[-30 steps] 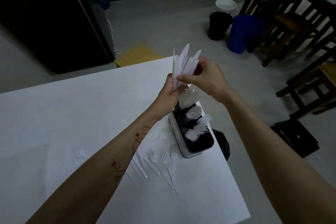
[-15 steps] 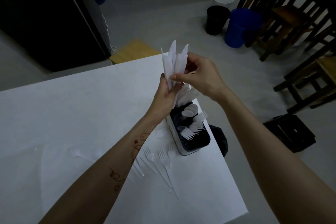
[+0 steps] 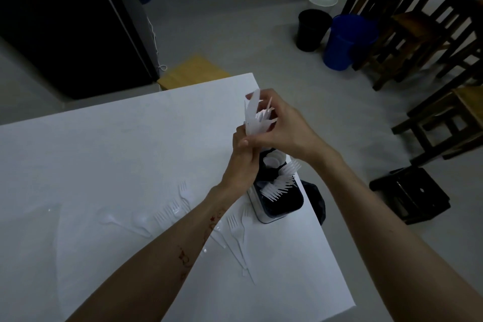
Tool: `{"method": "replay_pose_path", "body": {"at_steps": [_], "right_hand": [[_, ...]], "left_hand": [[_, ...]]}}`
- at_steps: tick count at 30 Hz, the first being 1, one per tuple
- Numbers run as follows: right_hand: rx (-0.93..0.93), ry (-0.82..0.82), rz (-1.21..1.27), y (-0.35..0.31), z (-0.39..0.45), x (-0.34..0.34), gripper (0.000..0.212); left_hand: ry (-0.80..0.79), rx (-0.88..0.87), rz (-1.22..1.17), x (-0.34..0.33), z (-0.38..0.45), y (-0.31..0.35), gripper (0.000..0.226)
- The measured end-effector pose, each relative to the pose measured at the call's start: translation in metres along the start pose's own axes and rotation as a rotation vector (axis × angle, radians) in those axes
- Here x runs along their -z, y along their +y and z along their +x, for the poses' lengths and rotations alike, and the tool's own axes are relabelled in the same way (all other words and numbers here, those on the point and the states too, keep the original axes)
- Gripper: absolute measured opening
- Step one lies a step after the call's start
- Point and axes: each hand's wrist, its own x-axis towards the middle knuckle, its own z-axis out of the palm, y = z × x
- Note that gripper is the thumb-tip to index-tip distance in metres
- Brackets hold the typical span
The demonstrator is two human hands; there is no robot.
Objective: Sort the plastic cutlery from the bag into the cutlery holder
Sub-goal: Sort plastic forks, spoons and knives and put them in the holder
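From the head camera, the left hand [image 3: 241, 157] and right hand [image 3: 283, 129] both clamped a bunch of white knives [image 3: 254, 119] above the holder [image 3: 277, 197], which held forks [image 3: 278, 187] near the table [image 3: 104, 154] edge. No writing was legible.

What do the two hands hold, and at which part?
Both hands, left hand and right hand, hold one bunch of white plastic knives at its lower, handle end; the blades point up.

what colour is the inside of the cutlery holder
Black inside, with a white outer wall; the cutlery holder shows best in the head view.
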Motion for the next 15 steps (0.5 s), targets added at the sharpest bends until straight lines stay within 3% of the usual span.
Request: {"method": "replay_pose_path", "body": {"at_steps": [1,6,12,15], "right_hand": [[0.013,0.008,0.006,-0.002,-0.001,-0.002,0.070],[0.003,0.081,0.001,0.010,-0.003,-0.015,0.028],[0.071,0.158,-0.188,0.018,-0.005,-0.024,0.032],[0.064,0.209,-0.167,0.018,-0.007,-0.031,0.053]], "left_hand": [[-0.001,-0.012,0.057,-0.001,-0.001,0.000,0.034],[0.034,-0.132,0.306,0.000,-0.007,-0.008,0.045],[0.009,-0.109,0.240,0.013,-0.015,-0.012,0.039],[0.027,-0.092,0.248,0.020,-0.018,-0.012,0.034]]}}
